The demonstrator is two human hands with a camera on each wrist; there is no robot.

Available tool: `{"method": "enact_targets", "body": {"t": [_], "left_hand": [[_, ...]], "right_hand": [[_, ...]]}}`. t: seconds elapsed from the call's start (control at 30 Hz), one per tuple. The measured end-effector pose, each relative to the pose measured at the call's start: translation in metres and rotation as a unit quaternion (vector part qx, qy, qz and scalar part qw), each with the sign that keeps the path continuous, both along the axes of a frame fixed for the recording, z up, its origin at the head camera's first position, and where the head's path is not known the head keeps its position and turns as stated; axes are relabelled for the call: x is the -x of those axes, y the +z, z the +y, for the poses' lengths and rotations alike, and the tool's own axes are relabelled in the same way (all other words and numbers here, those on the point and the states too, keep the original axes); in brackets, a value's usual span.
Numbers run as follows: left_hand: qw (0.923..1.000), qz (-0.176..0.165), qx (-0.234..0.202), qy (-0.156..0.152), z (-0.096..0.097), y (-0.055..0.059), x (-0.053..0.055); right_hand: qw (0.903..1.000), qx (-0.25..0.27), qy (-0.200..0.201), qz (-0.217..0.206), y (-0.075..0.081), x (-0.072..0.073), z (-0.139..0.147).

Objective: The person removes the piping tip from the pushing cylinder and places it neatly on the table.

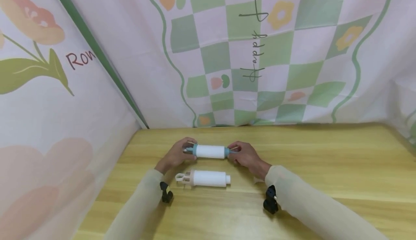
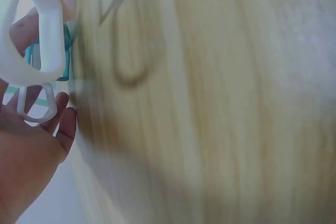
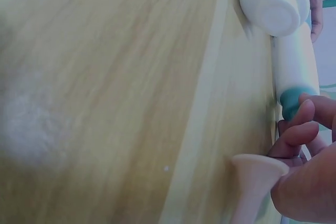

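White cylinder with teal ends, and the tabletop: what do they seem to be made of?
White cylinder: probably plastic, smooth and evenly coloured. Teal ends: likely plastic, uniformly coloured. Tabletop: wood or wood-look laminate, by its streaked grain; pale glare suggests slight sheen.

The worktop [image 1: 341, 167] is yellowish, streaky-grained wood (lighter bands run through it). On it lie a beige-collared white cylinder [image 1: 209, 179], on its side, and, to the right, a pale pink flared piece [image 3: 260, 167]; a blue-trimmed cylinder [image 1: 210, 151] beyond is on or just above it
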State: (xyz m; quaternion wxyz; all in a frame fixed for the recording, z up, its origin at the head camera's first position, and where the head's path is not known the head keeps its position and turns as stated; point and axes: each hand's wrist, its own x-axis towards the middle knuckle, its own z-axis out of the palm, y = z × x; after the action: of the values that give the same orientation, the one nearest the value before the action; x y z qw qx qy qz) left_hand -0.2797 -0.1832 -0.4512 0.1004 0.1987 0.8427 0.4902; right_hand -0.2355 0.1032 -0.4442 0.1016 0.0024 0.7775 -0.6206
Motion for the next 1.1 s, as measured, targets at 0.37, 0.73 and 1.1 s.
{"method": "enact_targets", "body": {"t": [0.37, 0.73, 1.1], "left_hand": [[1.0000, -0.001, 0.003, -0.005, 0.000, 0.012, -0.005], [0.9991, 0.021, -0.022, -0.031, 0.009, 0.025, -0.009], [0.9974, 0.045, -0.032, -0.046, 0.031, 0.055, -0.028]], "right_hand": [[0.9995, 0.031, -0.003, 0.000, 0.003, -0.005, 0.003], [0.9982, 0.027, 0.017, 0.050, 0.017, -0.016, 0.026], [0.9958, 0.002, 0.024, 0.088, 0.035, -0.033, 0.051]]}}
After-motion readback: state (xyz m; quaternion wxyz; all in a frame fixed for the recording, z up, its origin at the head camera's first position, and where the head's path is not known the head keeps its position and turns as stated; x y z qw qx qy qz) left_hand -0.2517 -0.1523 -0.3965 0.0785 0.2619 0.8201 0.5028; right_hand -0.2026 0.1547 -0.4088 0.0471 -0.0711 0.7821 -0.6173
